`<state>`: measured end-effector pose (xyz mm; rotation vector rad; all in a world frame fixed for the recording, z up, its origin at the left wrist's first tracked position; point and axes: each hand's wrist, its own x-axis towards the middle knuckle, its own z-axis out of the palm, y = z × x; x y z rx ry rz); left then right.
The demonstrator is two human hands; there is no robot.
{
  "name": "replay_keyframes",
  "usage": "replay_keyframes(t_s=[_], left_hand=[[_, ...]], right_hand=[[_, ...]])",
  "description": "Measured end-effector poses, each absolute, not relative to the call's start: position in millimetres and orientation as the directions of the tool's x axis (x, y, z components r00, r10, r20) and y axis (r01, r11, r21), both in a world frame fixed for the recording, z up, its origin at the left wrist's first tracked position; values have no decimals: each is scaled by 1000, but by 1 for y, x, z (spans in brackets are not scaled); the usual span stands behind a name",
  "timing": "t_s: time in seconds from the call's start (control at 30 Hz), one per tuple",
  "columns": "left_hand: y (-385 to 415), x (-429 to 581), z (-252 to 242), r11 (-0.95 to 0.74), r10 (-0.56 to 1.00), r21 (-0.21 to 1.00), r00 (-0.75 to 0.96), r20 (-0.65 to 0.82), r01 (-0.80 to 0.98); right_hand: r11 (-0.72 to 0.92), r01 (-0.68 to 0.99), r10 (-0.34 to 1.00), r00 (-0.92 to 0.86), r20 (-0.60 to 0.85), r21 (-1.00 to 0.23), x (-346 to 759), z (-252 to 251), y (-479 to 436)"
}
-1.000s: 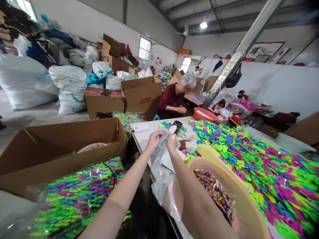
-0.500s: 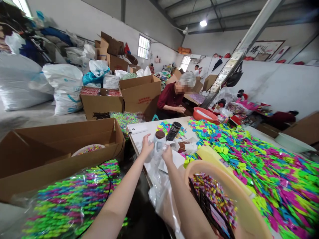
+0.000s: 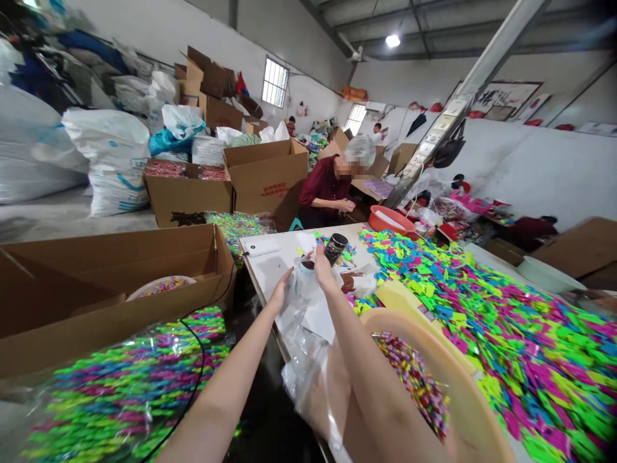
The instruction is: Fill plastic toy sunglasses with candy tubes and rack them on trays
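A pale see-through jar with a brown top (image 3: 307, 264) stands among crumpled clear plastic (image 3: 303, 341) near the table's left edge. My left hand (image 3: 280, 291) is at the jar's left side, its fingers stretched out and nothing seen gripped in them. On the other side my right hand (image 3: 322, 269) has its fingers bent round the jar's upper rim, partly hiding the top. Just behind that hand stands a black patterned cylinder (image 3: 336, 248). To its right, a clear bag with brown contents (image 3: 354, 281) lies on the table.
A peach basin (image 3: 475, 392) of small colourful pieces is by my right forearm. Bright plastic pieces (image 3: 511, 328) heap across the right side. A white device (image 3: 260, 247) lies at the far left corner. Left are an open carton (image 3: 96, 328) and bagged pieces (image 3: 139, 379). A person (image 3: 330, 186) sits opposite.
My right hand has moved up from the jar's side to its top. The left hand's fingers are closer together. The view has shifted slightly, and my right arm now covers the black object in the basin.
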<state>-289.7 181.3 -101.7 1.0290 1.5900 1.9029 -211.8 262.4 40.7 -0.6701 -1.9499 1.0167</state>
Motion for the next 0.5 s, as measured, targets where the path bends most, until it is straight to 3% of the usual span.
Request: replay_keyframes(t_s=[0.27, 0.5], left_hand=[[199, -312, -94, -205, 806, 972, -544, 232, 112], [205, -293, -86, -263, 787, 960, -597, 156, -96]], right_hand=[[455, 31, 791, -473, 388, -890, -214, 13, 266], [412, 95, 874, -323, 364, -906, -205, -9, 265]])
